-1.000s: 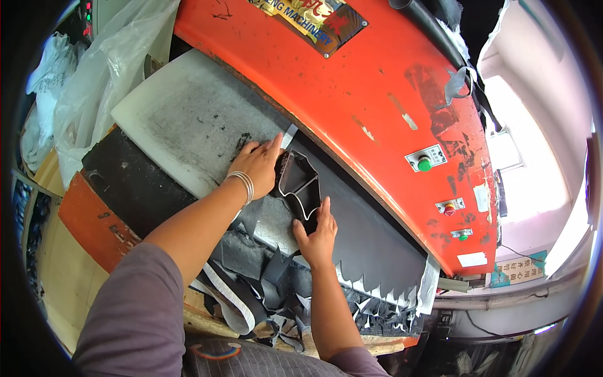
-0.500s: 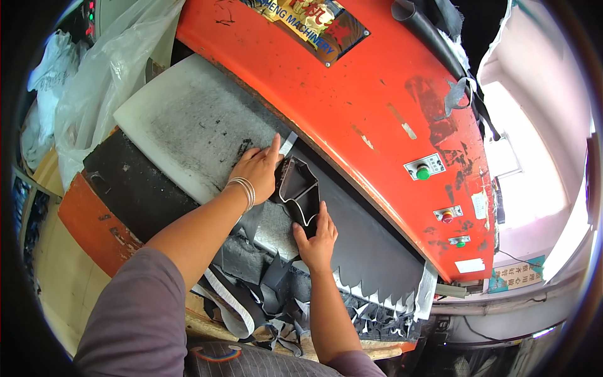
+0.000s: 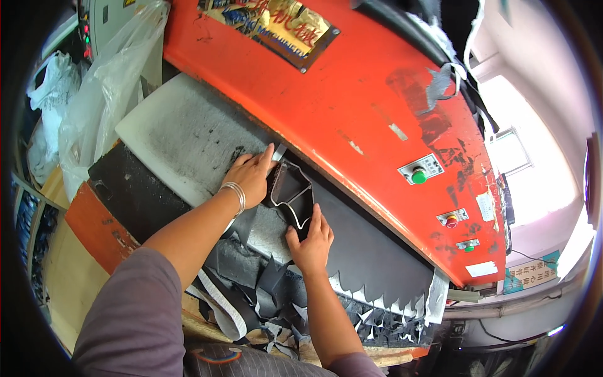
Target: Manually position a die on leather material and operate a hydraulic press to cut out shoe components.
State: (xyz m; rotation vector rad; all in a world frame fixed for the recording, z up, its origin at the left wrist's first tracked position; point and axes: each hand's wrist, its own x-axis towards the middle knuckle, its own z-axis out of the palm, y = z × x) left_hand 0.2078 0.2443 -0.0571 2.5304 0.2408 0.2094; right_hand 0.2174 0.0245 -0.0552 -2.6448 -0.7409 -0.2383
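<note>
A hollow metal cutting die (image 3: 300,192), with thin walls and a crossbar, stands on a dark grey sheet (image 3: 370,257). My left hand (image 3: 250,179) grips its left end, with the index finger stretched toward the orange machine; the thumb is hidden. At the die's near right end, my right hand (image 3: 312,245) closes thumb and fingers around the wall. Bracelets circle my left wrist. The sheet's near edge is jagged with cut-outs, and it lies over a whitish cutting board (image 3: 182,125).
The orange machine beam (image 3: 352,107), bearing green and red buttons, runs close behind the die. Dark scraps (image 3: 270,295) hang in a tangle along the near edge. To the left are a black surface (image 3: 135,182) and a clear plastic bag (image 3: 103,100).
The whole view has shifted slightly, with the orange beam now further left and the buttons a bit lower. Both hands stay on the die, which keeps about the same place on the sheet.
</note>
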